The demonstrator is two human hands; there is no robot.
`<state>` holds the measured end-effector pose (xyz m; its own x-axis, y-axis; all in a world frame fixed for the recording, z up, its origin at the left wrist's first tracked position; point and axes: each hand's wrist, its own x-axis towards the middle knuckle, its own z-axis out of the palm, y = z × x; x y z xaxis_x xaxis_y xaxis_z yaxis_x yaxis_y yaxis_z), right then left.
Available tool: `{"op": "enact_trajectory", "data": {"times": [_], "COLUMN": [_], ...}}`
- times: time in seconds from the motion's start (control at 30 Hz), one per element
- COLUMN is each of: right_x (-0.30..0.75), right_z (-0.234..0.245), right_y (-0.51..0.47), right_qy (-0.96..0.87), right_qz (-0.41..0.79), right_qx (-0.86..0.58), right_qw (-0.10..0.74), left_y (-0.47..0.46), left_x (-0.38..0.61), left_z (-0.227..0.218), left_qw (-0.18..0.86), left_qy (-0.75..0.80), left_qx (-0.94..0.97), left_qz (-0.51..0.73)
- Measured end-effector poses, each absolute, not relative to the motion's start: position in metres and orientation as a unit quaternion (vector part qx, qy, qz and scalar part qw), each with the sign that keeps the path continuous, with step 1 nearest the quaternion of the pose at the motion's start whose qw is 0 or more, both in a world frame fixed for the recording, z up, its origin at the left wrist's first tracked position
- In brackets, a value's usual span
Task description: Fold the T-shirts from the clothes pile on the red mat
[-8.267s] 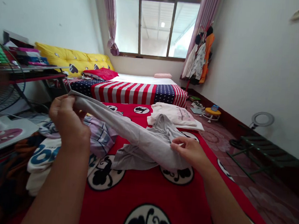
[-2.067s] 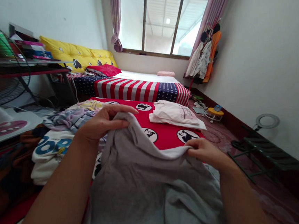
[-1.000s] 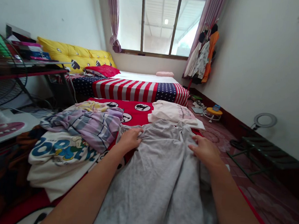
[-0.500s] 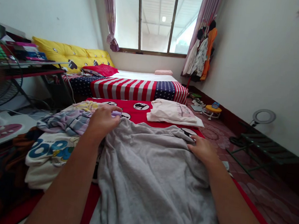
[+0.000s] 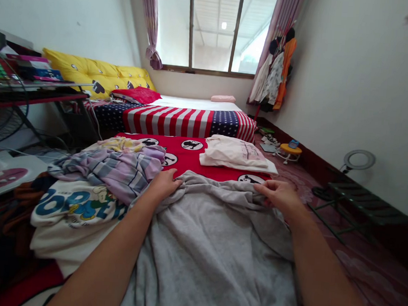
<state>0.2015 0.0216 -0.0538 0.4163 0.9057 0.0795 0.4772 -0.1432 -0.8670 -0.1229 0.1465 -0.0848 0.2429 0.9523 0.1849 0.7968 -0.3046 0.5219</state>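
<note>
We see daylight through a wide window flanked by pink curtains, white walls, a flag-covered bed below it, a cluttered desk at left, a ring light on the patterned floor.

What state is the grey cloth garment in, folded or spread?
Spread but wrinkled: the grey cloth garment lies open over the red blanket, far edge bunched by left hand and right hand.

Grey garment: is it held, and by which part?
The grey garment is gripped by its bunched far edge: left hand at the left end, right hand at the right end.
</note>
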Motion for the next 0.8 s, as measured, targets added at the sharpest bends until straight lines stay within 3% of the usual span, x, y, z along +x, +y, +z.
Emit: {"op": "enact_trajectory", "data": {"times": [0.07, 0.13, 0.23, 0.3, 0.43, 0.57, 0.67, 0.8], "right_x": [0.203, 0.205, 0.208, 0.208, 0.201, 0.192, 0.184, 0.18], "right_z": [-0.054, -0.055, -0.058, -0.064, -0.075, -0.077, -0.079, -0.095], "right_y": [0.021, 0.023, 0.031, 0.036, 0.044, 0.042, 0.039, 0.038], "right_qy": [-0.464, -0.438, -0.437, -0.45, -0.458, -0.514, -0.594, -0.644], "right_qz": [0.273, 0.271, 0.222, 0.21, 0.239, 0.178, 0.146, 0.09], "right_qx": [-0.719, -0.682, -0.576, -0.562, -0.607, -0.625, -0.655, -0.716], "right_qw": [0.44, 0.518, 0.654, 0.662, 0.603, 0.56, 0.444, 0.256], "left_y": [0.146, 0.146, 0.15, 0.153, 0.15, 0.135, 0.12, 0.104], "left_x": [-0.125, -0.124, -0.12, -0.117, -0.11, -0.1, -0.087, -0.071], "left_z": [-0.079, -0.073, -0.071, -0.073, -0.077, -0.068, -0.062, -0.074], "left_qw": [0.18, 0.206, 0.237, 0.231, 0.164, 0.115, 0.156, 0.197], "left_qy": [0.561, 0.564, 0.528, 0.488, 0.5, 0.458, 0.372, 0.273], "left_qx": [0.774, 0.753, 0.685, 0.663, 0.724, 0.776, 0.822, 0.908], "left_qz": [0.232, 0.27, 0.443, 0.518, 0.446, 0.419, 0.403, 0.249]}}
